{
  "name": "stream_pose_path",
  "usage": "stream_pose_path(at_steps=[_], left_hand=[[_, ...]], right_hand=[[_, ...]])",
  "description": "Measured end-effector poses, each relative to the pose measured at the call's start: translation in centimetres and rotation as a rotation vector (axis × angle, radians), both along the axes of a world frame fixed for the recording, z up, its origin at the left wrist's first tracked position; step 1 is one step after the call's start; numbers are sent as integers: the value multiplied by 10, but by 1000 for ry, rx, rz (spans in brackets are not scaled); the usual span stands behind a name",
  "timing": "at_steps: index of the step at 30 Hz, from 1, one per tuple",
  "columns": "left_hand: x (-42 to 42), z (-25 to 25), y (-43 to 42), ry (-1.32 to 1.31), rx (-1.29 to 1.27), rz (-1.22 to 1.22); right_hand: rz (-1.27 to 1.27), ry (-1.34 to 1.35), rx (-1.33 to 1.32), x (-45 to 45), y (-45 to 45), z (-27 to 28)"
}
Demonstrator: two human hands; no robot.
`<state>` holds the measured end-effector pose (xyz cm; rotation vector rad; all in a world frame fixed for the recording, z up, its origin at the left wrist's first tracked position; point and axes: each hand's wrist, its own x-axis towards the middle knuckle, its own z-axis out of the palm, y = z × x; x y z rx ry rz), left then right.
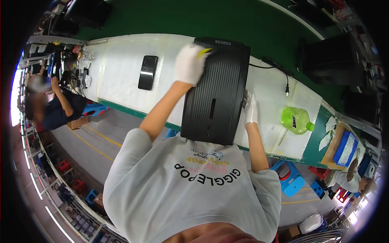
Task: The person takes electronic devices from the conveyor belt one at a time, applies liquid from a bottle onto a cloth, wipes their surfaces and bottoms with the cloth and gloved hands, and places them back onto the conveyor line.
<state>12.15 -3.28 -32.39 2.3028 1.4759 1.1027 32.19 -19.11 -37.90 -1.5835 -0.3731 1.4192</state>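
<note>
A large black ribbed case [216,87] marked BEDRED lies on the white worktable, its near end against my shirt. My left hand [189,65], in a white glove, is closed on a small yellow tool [204,52] with a dark tip. That hand is over the upper left part of the case and slightly blurred; the tool's exact kind cannot be made out. My right hand [251,110], also gloved, rests at the right side of the case with its fingers stretched out. Part of its fingertips is hidden by the case edge.
A black phone [148,73] lies on the table at left. To the right are a green plastic bottle [297,120], a power cord with plug [287,89] and a blue tray [345,148]. Blue stools [289,178] stand below. Another person [56,101] sits at far left.
</note>
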Motion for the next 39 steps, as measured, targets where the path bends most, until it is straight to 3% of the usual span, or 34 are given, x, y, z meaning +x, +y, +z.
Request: stream_pose_path(at_steps=[2,4,6,8,11,12,14,16,18,19,22,23,24,26,27,28,30,32,34,36,37,39], left_hand=[[-45,-8,-12,33,-107,218],[-81,-25,-26,156,-200,277],[-106,-36,-47,388,-306,234],[-114,-49,-64,515,-213,165],[-99,-76,-72,43,-491,134],[-86,-88,-70,-233,-695,193],[-57,-106,-64,-195,-718,266],[-55,-131,-62,-337,-863,234],[-48,-115,-55,-603,-1046,141],[-46,-107,-61,-1029,-1415,182],[-26,-67,-70,-1145,-1502,327],[-30,-96,-67,-1223,-1416,281],[-30,-86,-69,-1228,-1412,279],[-34,-37,-73,-500,-928,325],[-37,-7,-72,-315,-971,368],[-34,5,-77,-276,-781,443],[-33,31,-82,-249,-713,380],[-36,24,-84,-136,-555,309],[-31,16,-93,-352,-606,238],[-23,6,-104,-678,-878,67],[-21,-7,-108,-701,-868,-15],[-16,-13,-113,-856,-963,-136]], right_hand=[[-13,-87,-41,-5,2,-13],[-15,-165,-90,-7,4,-32],[66,-185,77,0,9,-50],[34,-122,-34,2,12,-47],[72,-153,-69,-6,9,-14],[106,-207,-77,-6,8,-10],[86,-148,-107,-10,11,5],[58,-84,-129,-18,12,18],[-28,55,-83,-20,18,30],[-32,53,-79,-19,18,35],[-62,89,-110,-15,20,36],[-65,90,-77,-7,21,20],[-64,92,-51,1,20,3],[-63,94,-15,4,27,-7],[-62,207,-8,0,31,-8],[-59,320,4,-5,38,-7],[-67,296,19,-24,50,-1],[-115,137,-167,-41,57,-3],[-132,168,-180,-43,57,21],[-195,422,-181,-28,49,30],[-186,463,-189,-21,40,31],[-162,392,-157,-21,24,34]])
